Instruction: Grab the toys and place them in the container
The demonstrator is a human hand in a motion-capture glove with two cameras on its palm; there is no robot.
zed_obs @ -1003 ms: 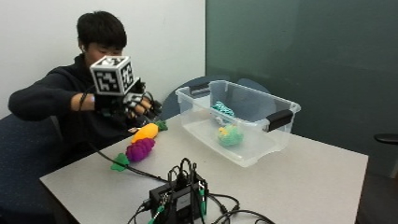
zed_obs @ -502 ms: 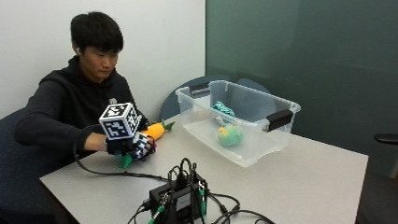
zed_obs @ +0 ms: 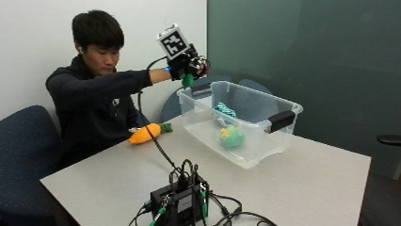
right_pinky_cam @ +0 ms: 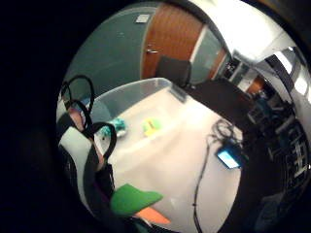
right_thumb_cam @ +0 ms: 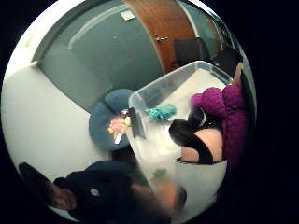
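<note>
Purple toy point(right_thumb_cam: 227, 108) gripped in gloved hand point(zed_obs: 187, 65), raised over bin point(zed_obs: 251, 155) at its 10 o'clock corner — carry step; next: release inside. Carrot point(zed_obs: 145, 133) remains on table point(zed_obs: 300, 183).

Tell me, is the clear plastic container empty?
No. The clear plastic container holds a green-yellow plush ball and a teal toy.

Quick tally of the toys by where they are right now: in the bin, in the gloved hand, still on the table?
In the clear container: 2, a teal toy and a green-yellow ball toy.
In the gloved right hand: 1, a purple toy with green leaves.
On the table: 1, an orange carrot toy.
Total: 4 toys.
</note>
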